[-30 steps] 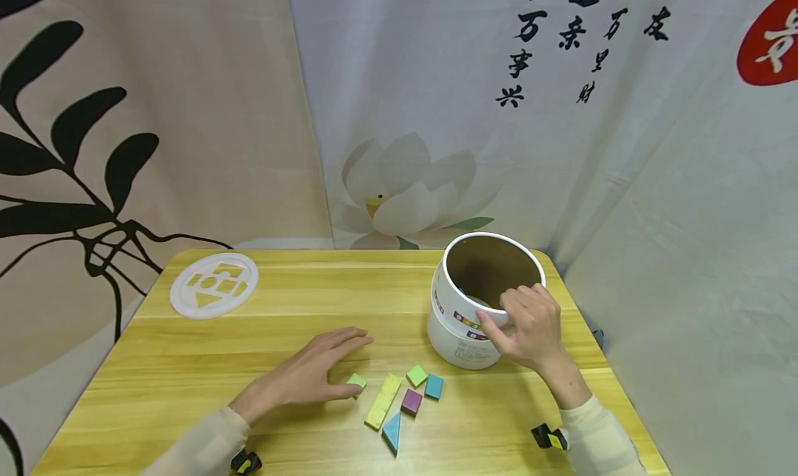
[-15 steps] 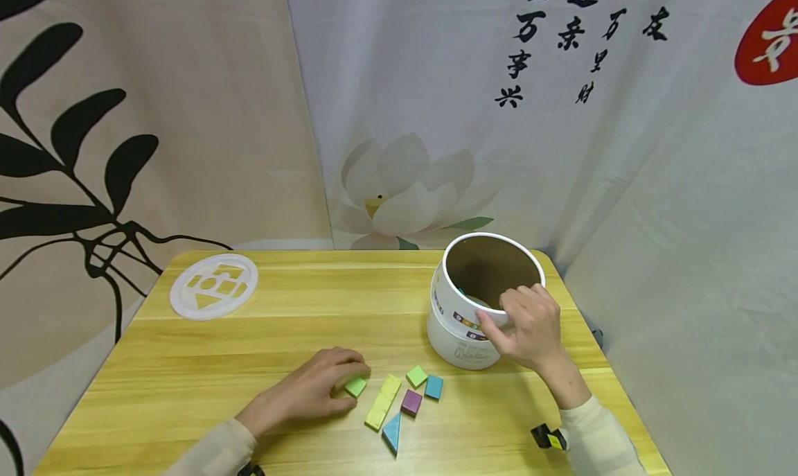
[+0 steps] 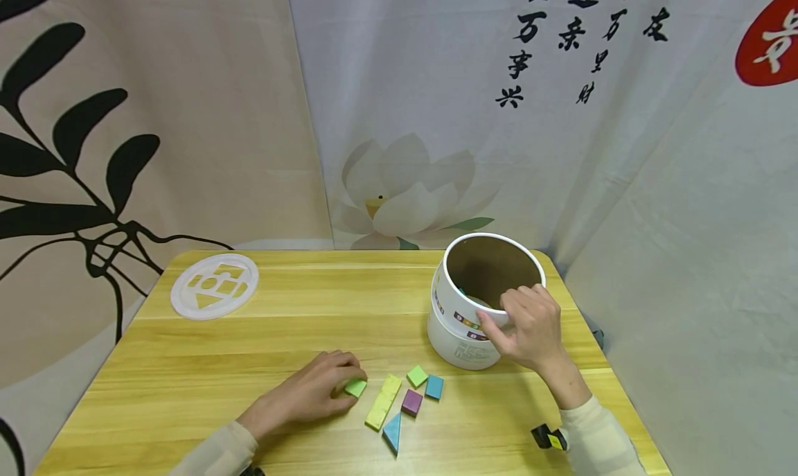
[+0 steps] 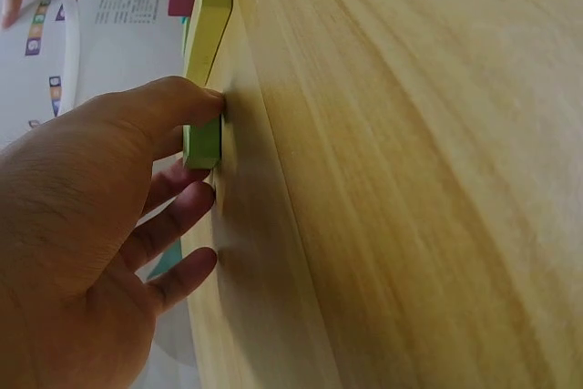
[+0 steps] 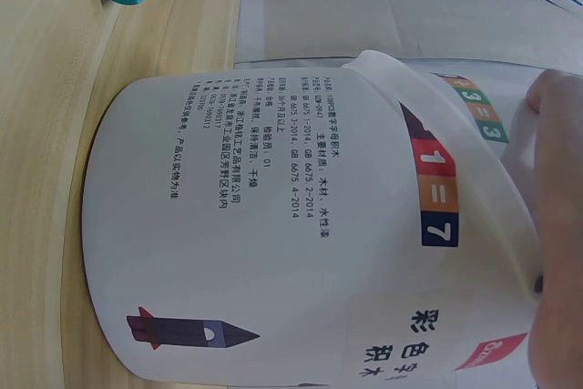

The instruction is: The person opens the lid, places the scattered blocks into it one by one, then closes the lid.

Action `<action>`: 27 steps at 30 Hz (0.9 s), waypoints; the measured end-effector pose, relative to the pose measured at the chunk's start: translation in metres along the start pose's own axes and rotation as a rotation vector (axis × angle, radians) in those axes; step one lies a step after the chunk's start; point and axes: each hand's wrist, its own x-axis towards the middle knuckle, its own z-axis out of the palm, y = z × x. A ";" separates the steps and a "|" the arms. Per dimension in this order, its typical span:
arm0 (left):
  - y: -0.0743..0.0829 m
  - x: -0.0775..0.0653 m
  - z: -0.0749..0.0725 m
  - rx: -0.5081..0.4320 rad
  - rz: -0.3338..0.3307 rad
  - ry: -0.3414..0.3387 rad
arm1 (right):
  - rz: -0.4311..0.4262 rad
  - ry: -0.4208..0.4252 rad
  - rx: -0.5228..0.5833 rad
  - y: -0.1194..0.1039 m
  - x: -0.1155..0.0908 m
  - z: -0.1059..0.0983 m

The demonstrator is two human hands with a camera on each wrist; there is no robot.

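Observation:
My left hand (image 3: 308, 394) rests low over the table, its thumb and forefinger pinching a light green block (image 3: 356, 387). In the left wrist view the thumb lies on one side of that block, which sits on the wood. Just right of it lie a long yellow block (image 3: 383, 402), a second green block (image 3: 417, 375), a blue block (image 3: 434, 387), a purple block (image 3: 411, 402) and a blue triangle block (image 3: 392, 433). My right hand (image 3: 528, 327) grips the near rim of a white bucket (image 3: 464, 351), fingers inside, thumb outside. Most of the bucket's contents are hidden.
At the far left of the wooden table (image 3: 187, 365) lies a white disc with cut-out shapes (image 3: 214, 312). Behind the table hangs a printed cloth (image 3: 424, 81). Printed labels cover the bucket's side in the right wrist view.
My left hand has drawn back slightly and curled its fingers and thumb onto the green block. The right hand and the bucket have stayed in place.

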 end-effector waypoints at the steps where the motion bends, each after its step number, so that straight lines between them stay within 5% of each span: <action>1: 0.000 0.000 0.000 -0.001 -0.002 0.004 | 0.001 0.001 0.000 0.000 0.000 0.000; 14: -0.005 0.003 -0.006 -0.005 -0.094 0.086 | -0.006 0.003 -0.002 0.001 -0.001 0.001; 27: 0.001 0.047 -0.038 0.040 -0.003 0.285 | -0.004 -0.001 -0.007 0.001 0.000 0.001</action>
